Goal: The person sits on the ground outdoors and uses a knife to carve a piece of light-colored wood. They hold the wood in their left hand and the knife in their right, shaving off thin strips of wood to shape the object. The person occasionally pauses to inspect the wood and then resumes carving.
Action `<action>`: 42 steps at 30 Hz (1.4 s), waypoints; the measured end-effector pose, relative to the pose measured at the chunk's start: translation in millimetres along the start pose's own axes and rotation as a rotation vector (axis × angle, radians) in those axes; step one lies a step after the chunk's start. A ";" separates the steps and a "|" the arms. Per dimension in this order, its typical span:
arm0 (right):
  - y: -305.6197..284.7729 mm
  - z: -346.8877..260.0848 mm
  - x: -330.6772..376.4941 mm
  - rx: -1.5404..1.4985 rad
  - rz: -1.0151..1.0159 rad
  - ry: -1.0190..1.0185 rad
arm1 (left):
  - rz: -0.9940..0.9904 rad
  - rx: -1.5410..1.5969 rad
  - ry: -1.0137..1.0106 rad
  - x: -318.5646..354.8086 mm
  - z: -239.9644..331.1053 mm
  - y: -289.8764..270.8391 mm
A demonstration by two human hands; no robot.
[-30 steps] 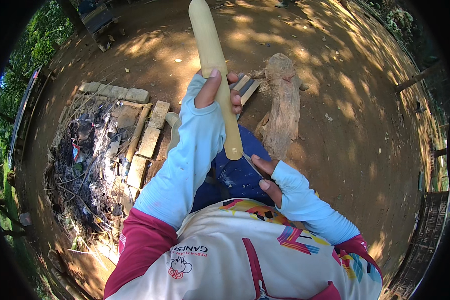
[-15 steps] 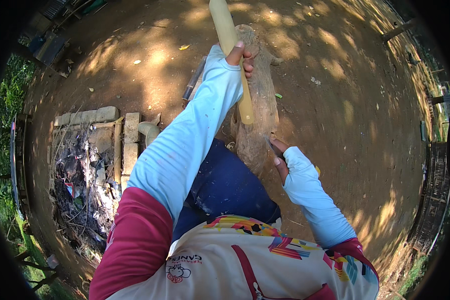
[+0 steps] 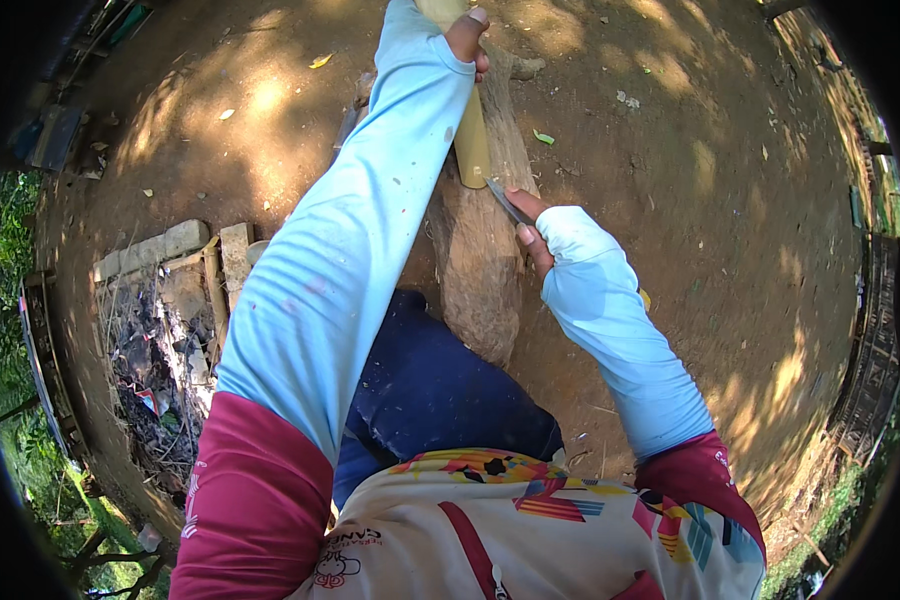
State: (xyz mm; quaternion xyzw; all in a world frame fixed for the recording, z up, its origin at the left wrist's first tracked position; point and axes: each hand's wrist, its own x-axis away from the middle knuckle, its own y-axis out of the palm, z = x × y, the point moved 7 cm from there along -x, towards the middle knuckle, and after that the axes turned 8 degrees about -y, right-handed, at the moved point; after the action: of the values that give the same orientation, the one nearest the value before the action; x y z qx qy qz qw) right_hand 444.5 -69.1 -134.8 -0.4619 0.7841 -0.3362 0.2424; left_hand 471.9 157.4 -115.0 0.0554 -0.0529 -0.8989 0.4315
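My left hand (image 3: 467, 38), at the top of the view, is closed round a pale yellow length of bamboo (image 3: 472, 150). The bamboo's near end rests on or just over a weathered wooden log (image 3: 478, 265), and its far part runs up out of the view. In my right hand (image 3: 534, 235) is a small knife (image 3: 507, 204), gripped with the thumb along its side. The blade's tip points up and left, at or very close to the near end of the bamboo; whether it touches cannot be told.
Brown dirt ground (image 3: 660, 200) with leaf shadows surrounds the log. At left lies a fire pit with ash and litter (image 3: 160, 350), edged by concrete blocks (image 3: 155, 250). My knee in dark blue trousers (image 3: 430, 385) is against the log's near end. A branch stub (image 3: 528, 67) juts from the log.
My left hand has moved farther away with the bamboo. My right hand has brought the knife up and left, from beside the log to the bamboo's near end. The view has shifted.
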 end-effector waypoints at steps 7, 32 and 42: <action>4.9 2.0 -2.0 0.053 0.019 -0.057 | 0.002 -0.015 0.040 -0.7 -4.8 0.3; 12.4 17.5 -7.0 -0.389 -0.209 0.637 | 0.067 0.009 0.033 -10.0 -22.2 -12.0; 25.5 24.9 -3.8 -0.506 -0.167 1.051 | -0.018 0.059 0.046 -21.3 -26.1 -2.5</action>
State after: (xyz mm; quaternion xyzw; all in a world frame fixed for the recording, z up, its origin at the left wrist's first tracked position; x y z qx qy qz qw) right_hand 449.1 -64.4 -170.1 -0.3367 0.8160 -0.3405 -0.3237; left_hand 487.0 174.4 -140.0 0.0893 -0.0687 -0.8992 0.4227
